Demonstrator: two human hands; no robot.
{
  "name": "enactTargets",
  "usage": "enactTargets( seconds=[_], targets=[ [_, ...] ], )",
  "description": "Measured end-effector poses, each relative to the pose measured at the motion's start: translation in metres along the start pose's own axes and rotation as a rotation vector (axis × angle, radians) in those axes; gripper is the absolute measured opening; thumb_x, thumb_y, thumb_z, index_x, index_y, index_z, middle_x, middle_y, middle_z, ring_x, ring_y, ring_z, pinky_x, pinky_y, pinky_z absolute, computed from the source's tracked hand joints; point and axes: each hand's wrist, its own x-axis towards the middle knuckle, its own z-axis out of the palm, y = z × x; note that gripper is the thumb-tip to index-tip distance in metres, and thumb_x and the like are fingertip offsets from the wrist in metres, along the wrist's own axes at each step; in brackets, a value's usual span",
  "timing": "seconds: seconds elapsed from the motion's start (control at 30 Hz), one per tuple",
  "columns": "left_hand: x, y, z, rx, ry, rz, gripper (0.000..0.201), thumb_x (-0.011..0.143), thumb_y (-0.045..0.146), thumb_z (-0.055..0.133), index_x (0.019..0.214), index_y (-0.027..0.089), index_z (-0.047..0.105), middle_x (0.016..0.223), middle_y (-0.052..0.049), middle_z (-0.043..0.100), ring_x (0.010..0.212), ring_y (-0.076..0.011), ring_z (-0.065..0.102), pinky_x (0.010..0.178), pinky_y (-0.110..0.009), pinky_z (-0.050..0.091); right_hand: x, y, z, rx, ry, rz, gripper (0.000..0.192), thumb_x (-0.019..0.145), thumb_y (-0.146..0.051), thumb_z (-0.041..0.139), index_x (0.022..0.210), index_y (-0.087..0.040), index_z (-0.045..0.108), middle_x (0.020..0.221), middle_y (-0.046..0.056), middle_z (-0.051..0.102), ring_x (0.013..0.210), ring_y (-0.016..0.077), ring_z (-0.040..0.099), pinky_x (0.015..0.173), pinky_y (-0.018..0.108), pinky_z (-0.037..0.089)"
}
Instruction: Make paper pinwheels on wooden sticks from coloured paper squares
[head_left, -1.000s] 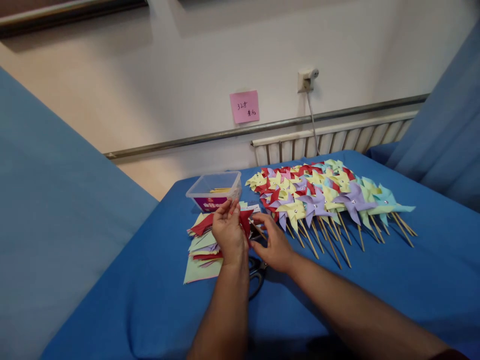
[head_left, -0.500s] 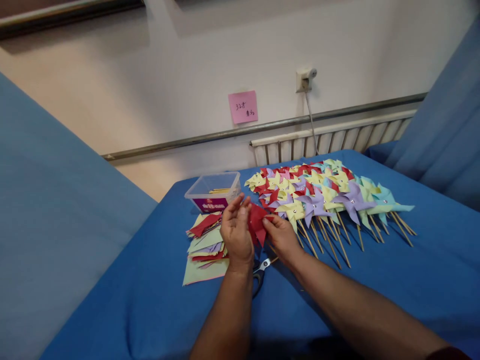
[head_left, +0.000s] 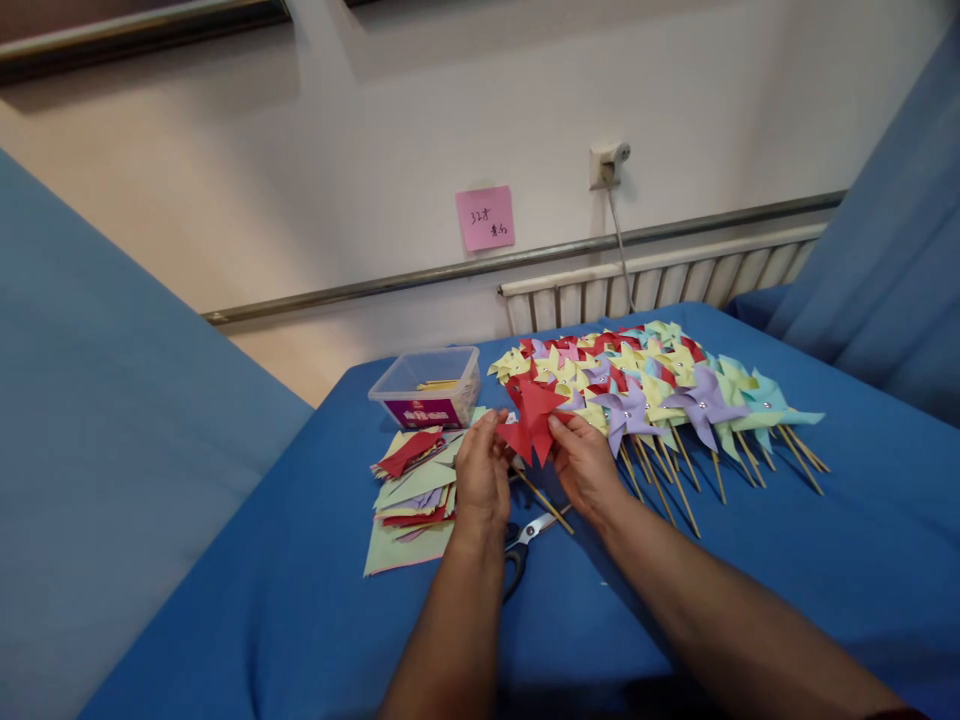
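- Both grips are closed on a red paper pinwheel (head_left: 534, 420): the left hand (head_left: 481, 480) pinches its left edge, the right hand (head_left: 586, 465) its right edge, thumbs and fingertips on the paper.
- Held between the two hands, the red paper pinwheel sits just above the blue tabletop (head_left: 750, 560), at the near-left end of a row of finished pinwheels.
- A thin wooden stick (head_left: 546, 502) lies slanted on the cloth under the hands, with scissors (head_left: 519, 545) just beside it, handles toward the person.
- The finished pinwheels (head_left: 652, 385), in yellow, red, purple and pale blue, lie overlapping to the right, sticks pointing toward the person.
- A stack of cut coloured paper (head_left: 412, 490) lies just left of the left hand.
- A clear plastic box (head_left: 427, 385) stands behind that stack.
- On the wall behind hang a pink note (head_left: 485, 217) and a socket (head_left: 606, 163) above a radiator (head_left: 660, 280).
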Motion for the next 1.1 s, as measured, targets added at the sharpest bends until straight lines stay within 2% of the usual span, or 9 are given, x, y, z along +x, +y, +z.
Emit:
enactTargets(
  seconds=[0.13,0.27,0.37,0.57,0.7,0.8,0.93,1.0,1.1],
  targets=[
    [0.0,0.002,-0.001,-0.048,0.042,-0.023,0.03,0.067,0.034,0.076,0.09,0.017,0.063,0.089,-0.003,0.071,0.069,-0.0121,0.065,0.065,-0.025,0.048,-0.001,-0.004,0.002,0.041,0.015,-0.022,0.022,0.066,-0.03,0.08,0.082,-0.021,0.067,0.08,0.0,0.073,0.071,0.0157,0.066,0.067,0.028,0.053],
    [-0.003,0.0,0.002,-0.09,-0.076,-0.14,0.029,0.07,0.035,0.075,0.089,0.015,0.066,0.087,-0.007,0.073,0.075,-0.0164,0.068,0.074,-0.028,0.051,-0.004,-0.004,0.004,0.035,-0.047,-0.004,0.021,0.067,-0.03,0.08,0.081,-0.021,0.067,0.083,0.001,0.074,0.075,0.018,0.068,0.071,0.031,0.055],
    [-0.005,-0.002,0.005,-0.132,-0.127,-0.194,0.025,0.07,0.026,0.075,0.09,0.013,0.069,0.087,-0.007,0.074,0.08,-0.0178,0.069,0.081,-0.028,0.05,-0.005,-0.002,0.006,0.035,-0.099,-0.014,0.021,0.068,-0.03,0.08,0.083,-0.021,0.068,0.086,0.002,0.074,0.081,0.0196,0.069,0.076,0.033,0.055],
    [-0.003,0.003,0.001,-0.142,-0.01,-0.276,0.02,0.077,0.033,0.07,0.085,0.015,0.068,0.076,-0.004,0.073,0.067,-0.015,0.067,0.068,-0.025,0.051,-0.004,-0.002,0.003,0.062,-0.098,-0.06,0.018,0.07,-0.027,0.079,0.085,-0.022,0.07,0.089,0.001,0.075,0.081,0.0172,0.069,0.08,0.031,0.055],
    [-0.007,0.003,0.004,-0.184,-0.138,-0.34,0.028,0.079,0.037,0.068,0.096,0.014,0.069,0.09,-0.007,0.075,0.077,-0.0182,0.069,0.073,-0.028,0.053,-0.005,-0.004,0.001,0.092,-0.104,-0.009,0.018,0.071,-0.024,0.078,0.087,-0.022,0.069,0.093,0.001,0.075,0.084,0.0166,0.069,0.08,0.03,0.055],
    [-0.009,-0.001,0.007,-0.203,-0.192,-0.268,0.029,0.074,0.025,0.073,0.101,0.013,0.07,0.097,-0.008,0.075,0.082,-0.0182,0.069,0.078,-0.029,0.053,-0.005,-0.002,0.0,0.076,-0.113,0.035,0.02,0.071,-0.024,0.077,0.089,-0.021,0.069,0.094,0.002,0.075,0.084,0.0179,0.069,0.078,0.031,0.056],
    [-0.005,-0.006,0.005,-0.144,-0.054,-0.081,0.027,0.062,0.014,0.08,0.086,0.012,0.069,0.084,-0.007,0.075,0.075,-0.0173,0.069,0.078,-0.03,0.053,-0.007,0.005,0.003,-0.032,-0.144,-0.03,0.025,0.072,-0.026,0.075,0.095,-0.021,0.067,0.091,0.002,0.074,0.082,0.0186,0.068,0.077,0.033,0.055],
    [-0.001,-0.006,0.003,-0.126,0.01,0.007,0.027,0.059,0.013,0.082,0.082,0.012,0.068,0.079,-0.006,0.075,0.071,-0.017,0.069,0.077,-0.031,0.054,-0.01,0.007,0.003,-0.13,-0.159,-0.098,0.034,0.075,-0.026,0.071,0.108,-0.023,0.064,0.093,0.002,0.073,0.083,0.0184,0.068,0.079,0.034,0.055],
    [0.002,-0.003,0.001,-0.118,0.062,0.076,0.029,0.057,0.015,0.083,0.081,0.011,0.068,0.079,-0.006,0.075,0.07,-0.0176,0.07,0.078,-0.033,0.054,-0.015,0.006,0.002,-0.343,-0.212,-0.234,0.051,0.08,-0.024,0.063,0.13,-0.029,0.052,0.111,0.004,0.069,0.091,0.0187,0.067,0.082,0.035,0.054]
  ],
)
